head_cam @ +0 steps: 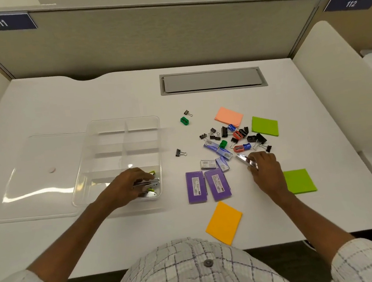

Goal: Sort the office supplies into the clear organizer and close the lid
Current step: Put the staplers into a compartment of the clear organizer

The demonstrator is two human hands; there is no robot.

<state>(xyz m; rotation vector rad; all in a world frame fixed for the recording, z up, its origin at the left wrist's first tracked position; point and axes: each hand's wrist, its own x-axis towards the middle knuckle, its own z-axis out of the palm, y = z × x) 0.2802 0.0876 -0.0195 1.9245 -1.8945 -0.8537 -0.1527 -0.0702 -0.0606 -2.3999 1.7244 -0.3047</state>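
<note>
White desk (83, 101) in a cubicle, beige partition (145, 36) behind with blue signs 111 (0, 23) and 112 (351, 3), grey cable hatch (211, 80) set in the top.

Far left: clear lid (38, 178) lies flat on the desk, off the box, touching or just under its left side. Next right: clear organizer (122, 122), open, divided into compartments; the far ones hold nothing visible.

Left hand (125, 188) reaches into the near compartment, fingers curled round a metal stapler (147, 183) with lime trim, held at the right end of that compartment. A second lime-trimmed piece (152, 193) lies under it on the floor of the box; can't tell exactly what.

Right of the organizer: lone binder clip (180, 152), green sharpener (184, 120) and a small clip (187, 113) further back. Two purple cases (196, 187) side by side near the front edge, small staple boxes (208, 164) just behind them. Yellow-orange sticky pad (224, 222) nearest the person.

Centre-right: loose pile of binder clips (214, 134), red and blue sharpeners (241, 147), pink pad (228, 116) behind, green pad (265, 126) beside.

Right hand (264, 169) sits at the pile's near edge, gripping a silver metal tool (244, 159) that sticks out toward the left, well apart from the organizer. Second green pad (299, 181) lies just right of the wrist.
</note>
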